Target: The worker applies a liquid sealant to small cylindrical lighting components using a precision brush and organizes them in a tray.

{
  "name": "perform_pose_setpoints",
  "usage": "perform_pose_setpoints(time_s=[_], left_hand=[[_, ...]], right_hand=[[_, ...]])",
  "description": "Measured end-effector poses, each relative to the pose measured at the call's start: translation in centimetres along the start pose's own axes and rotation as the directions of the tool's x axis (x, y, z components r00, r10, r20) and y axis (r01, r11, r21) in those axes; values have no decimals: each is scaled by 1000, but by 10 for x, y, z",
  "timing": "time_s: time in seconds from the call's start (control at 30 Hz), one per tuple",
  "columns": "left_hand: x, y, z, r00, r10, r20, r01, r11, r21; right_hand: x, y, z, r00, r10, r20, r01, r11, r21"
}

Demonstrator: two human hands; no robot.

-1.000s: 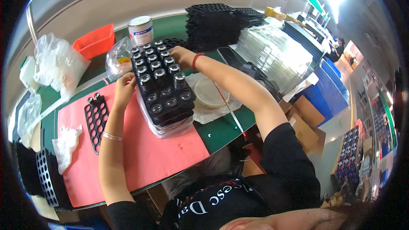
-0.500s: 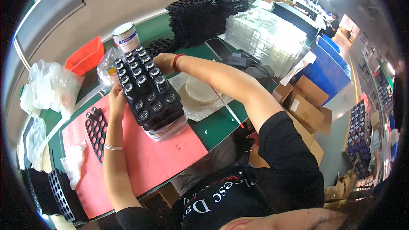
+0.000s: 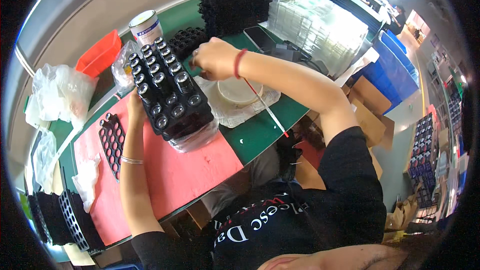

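A stack of black trays (image 3: pixel 172 122) filled with shiny, round-topped black cylinders stands over the pink mat (image 3: pixel 195 170), with clear plastic wrap beneath its near end. My left hand (image 3: pixel 135 107) grips the stack's left side, fingers partly hidden behind it. My right hand (image 3: pixel 215 59) is off to the right of the stack, its fingers curled together; anything between them is too small to make out. Below that hand sits a round whitish dish (image 3: pixel 235 92) on paper, with a thin stick (image 3: pixel 272 116) across its edge. A flat black holed plate (image 3: pixel 113 145) lies left of my left forearm.
A paint-type can (image 3: pixel 145 27), a red bin (image 3: pixel 100 52) and plastic bags (image 3: pixel 62 90) stand at the far left. Behind are stacked black trays (image 3: pixel 227 7), clear trays (image 3: pixel 315 25) and a phone (image 3: pixel 259 37). Cardboard boxes (image 3: pixel 367 115) are at the right.
My right hand has let go of the stack's right side and moved right, over the round dish. My left hand stays on the stack. The view has shifted slightly.
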State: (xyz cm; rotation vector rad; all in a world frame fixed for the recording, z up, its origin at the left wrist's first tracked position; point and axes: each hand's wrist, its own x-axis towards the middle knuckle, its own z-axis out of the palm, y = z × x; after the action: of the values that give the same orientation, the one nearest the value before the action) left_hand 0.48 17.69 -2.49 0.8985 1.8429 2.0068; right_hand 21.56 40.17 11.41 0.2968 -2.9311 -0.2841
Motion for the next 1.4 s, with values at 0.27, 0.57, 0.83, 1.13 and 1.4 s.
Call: perform_pose_setpoints(time_s=[0.27,0.57,0.83,1.13,1.4], left_hand=[[-15,-20,-9,981,190,25,-190,949,253],[-147,87,49,980,197,6,-185,909,373],[-226,115,118,955,297,-7,-196,645,739],[-235,104,133,869,408,-279,-68,658,750],[-233,105,138,820,465,-333,-83,673,735]], right_hand=[[-140,-48,-42,928,-83,-362,192,942,276],[-176,-104,-8,922,95,-374,119,852,510],[-128,-141,25,823,227,-522,-1,918,397],[-118,-168,48,716,328,-617,-23,894,448],[-118,-167,51,768,329,-549,-31,875,483]])
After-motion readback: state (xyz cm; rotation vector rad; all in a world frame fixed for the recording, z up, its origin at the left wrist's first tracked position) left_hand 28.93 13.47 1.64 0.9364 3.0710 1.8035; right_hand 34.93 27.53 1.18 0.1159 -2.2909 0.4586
